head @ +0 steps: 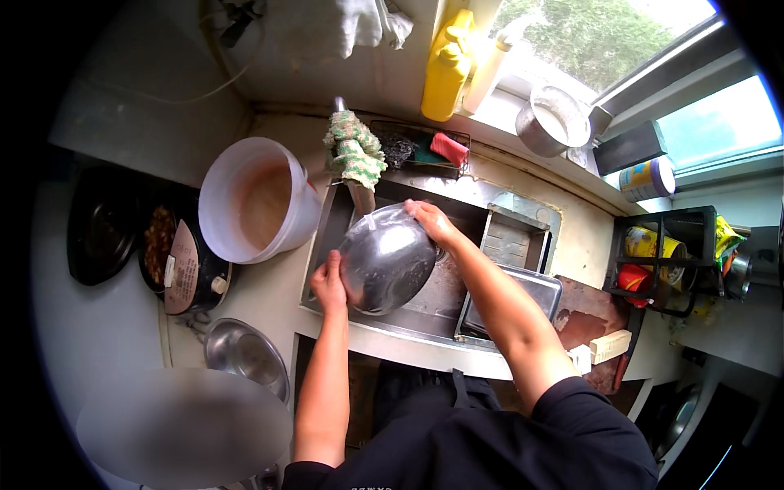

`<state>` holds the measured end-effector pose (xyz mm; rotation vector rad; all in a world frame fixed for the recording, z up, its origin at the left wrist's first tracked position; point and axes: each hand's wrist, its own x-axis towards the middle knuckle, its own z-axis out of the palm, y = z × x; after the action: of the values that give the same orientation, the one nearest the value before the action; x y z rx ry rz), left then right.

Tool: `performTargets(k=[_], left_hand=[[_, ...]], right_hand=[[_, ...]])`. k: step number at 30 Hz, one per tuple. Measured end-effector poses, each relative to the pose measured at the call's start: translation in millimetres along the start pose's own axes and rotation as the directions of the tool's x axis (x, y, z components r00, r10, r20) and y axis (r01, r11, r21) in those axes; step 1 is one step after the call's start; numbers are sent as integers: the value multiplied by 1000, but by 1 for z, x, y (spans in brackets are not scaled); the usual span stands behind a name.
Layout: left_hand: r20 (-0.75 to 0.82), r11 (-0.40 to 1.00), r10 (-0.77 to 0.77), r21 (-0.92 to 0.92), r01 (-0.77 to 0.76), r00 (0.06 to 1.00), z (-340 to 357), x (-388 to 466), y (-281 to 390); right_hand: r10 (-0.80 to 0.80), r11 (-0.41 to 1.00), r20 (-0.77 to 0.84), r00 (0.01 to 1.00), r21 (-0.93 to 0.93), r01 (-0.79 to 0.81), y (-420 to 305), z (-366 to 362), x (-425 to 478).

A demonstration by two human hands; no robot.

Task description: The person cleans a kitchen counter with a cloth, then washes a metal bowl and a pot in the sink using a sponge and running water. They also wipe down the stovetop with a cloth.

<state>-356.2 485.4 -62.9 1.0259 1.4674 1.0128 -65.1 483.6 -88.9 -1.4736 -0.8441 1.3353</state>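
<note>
A shiny metal bowl (392, 263) is tilted over the sink (450, 306), its rounded outside facing up towards me. My left hand (331, 285) grips its left edge, thumb up along the side. At the far right rim, my right hand (432, 220) holds it with bent fingers. The faucet (361, 197), wrapped in a green and white cloth (354, 147), points down just behind the bowl. Water seems to run onto the bowl's far edge. What lies inside the bowl is hidden from me.
Left of the sink stands a white plastic bucket (300, 208), with a cooker (205, 275) beyond it. A metal basin (245, 355) sits nearer. A wire rack (468, 144) holds a pink sponge (449, 149) and a scourer (398, 150). A metal tray (520, 294) lies at the sink's right.
</note>
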Motion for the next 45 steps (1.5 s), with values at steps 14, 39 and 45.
performTargets(k=[14, 39, 45], left_hand=[[100, 848, 162, 494, -191, 982, 110, 10, -18], [244, 832, 297, 408, -376, 923, 44, -55, 3], [125, 987, 78, 131, -95, 989, 34, -24, -25]], right_hand=[[-338, 577, -68, 939, -803, 150, -73, 29, -50], [363, 819, -196, 911, 534, -211, -38, 105, 19], [102, 908, -226, 969, 418, 2, -28, 126, -3]])
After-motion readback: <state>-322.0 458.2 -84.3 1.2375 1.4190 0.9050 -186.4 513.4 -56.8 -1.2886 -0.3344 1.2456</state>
